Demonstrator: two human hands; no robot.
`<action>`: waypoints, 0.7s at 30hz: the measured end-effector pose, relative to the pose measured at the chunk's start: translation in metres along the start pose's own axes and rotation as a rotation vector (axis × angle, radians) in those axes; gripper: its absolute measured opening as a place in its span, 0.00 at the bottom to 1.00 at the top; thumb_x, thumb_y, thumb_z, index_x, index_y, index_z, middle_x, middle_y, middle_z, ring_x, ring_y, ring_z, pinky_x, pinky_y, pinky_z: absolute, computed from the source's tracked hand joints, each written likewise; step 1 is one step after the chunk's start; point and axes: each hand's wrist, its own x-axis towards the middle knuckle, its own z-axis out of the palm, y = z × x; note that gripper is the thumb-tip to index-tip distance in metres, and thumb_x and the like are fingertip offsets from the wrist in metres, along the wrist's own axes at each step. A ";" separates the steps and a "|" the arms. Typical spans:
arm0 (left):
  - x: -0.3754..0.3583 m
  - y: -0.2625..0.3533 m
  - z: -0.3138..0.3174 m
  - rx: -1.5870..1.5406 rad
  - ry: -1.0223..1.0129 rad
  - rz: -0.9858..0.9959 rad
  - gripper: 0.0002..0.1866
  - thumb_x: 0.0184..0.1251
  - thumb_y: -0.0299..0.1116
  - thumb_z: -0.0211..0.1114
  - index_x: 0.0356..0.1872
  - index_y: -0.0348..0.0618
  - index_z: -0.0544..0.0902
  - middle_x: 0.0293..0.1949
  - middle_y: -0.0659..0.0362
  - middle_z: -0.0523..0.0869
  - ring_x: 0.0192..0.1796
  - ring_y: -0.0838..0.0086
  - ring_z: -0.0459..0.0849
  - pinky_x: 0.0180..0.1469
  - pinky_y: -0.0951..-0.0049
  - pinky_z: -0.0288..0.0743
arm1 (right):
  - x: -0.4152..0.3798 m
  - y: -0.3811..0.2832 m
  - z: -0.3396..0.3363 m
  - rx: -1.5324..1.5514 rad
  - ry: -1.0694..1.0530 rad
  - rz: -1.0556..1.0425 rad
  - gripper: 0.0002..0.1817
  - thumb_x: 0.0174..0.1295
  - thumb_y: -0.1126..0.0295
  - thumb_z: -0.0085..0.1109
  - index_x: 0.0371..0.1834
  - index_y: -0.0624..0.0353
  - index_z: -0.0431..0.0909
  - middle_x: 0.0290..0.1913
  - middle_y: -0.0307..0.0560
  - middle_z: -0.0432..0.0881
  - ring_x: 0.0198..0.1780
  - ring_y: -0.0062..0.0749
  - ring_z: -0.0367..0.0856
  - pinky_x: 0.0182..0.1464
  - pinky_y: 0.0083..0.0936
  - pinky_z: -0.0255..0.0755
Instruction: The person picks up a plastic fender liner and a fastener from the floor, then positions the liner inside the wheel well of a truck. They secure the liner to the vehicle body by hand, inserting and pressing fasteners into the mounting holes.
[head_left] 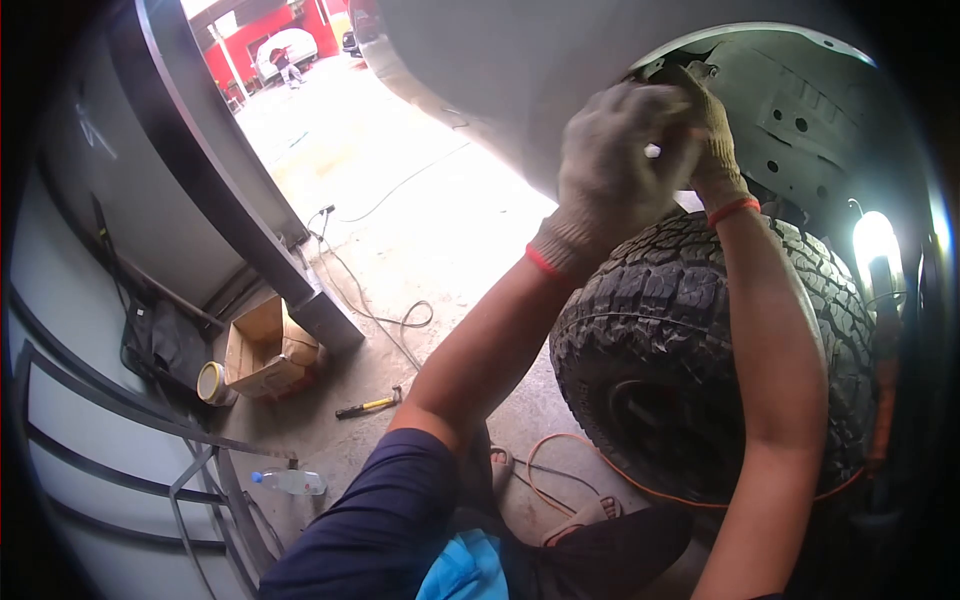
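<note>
Above the tyre (660, 290), the wheel arch (800, 95), judged stiff and hard-edged, would best be held along its rim (828, 42), while whether anything is held in the grip of the blurred left hand (612, 155) or the partly hidden right hand (716, 145) cannot be told.

Washes out to white across the floor (430, 190), upper left. Glares from a lamp (877, 242) at far right. Sinks into shadow inside the tire (650, 300), lower right. Smears the left hand (612, 165) with motion, upper centre. Bends lines and blackens toward the corners.
</note>
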 end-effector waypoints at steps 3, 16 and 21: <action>-0.042 -0.030 -0.002 0.129 -0.014 -0.270 0.17 0.69 0.38 0.68 0.51 0.36 0.83 0.44 0.48 0.88 0.45 0.57 0.89 0.49 0.63 0.82 | -0.003 -0.007 0.003 0.494 -0.184 0.273 0.24 0.74 0.48 0.57 0.56 0.57 0.80 0.46 0.41 0.87 0.47 0.28 0.87 0.49 0.26 0.82; -0.037 0.002 -0.051 -0.472 0.198 -0.756 0.10 0.72 0.31 0.67 0.47 0.36 0.82 0.38 0.57 0.85 0.36 0.78 0.82 0.38 0.77 0.78 | -0.005 -0.010 -0.002 1.082 -0.435 0.632 0.26 0.72 0.46 0.59 0.57 0.57 0.80 0.49 0.43 0.87 0.48 0.28 0.88 0.50 0.31 0.84; 0.013 0.045 -0.038 -0.402 0.162 -0.416 0.09 0.69 0.30 0.71 0.44 0.38 0.83 0.38 0.60 0.86 0.42 0.82 0.83 0.44 0.79 0.78 | -0.004 -0.002 -0.002 0.877 -0.366 0.562 0.28 0.68 0.44 0.64 0.58 0.55 0.81 0.49 0.43 0.86 0.52 0.29 0.86 0.53 0.28 0.80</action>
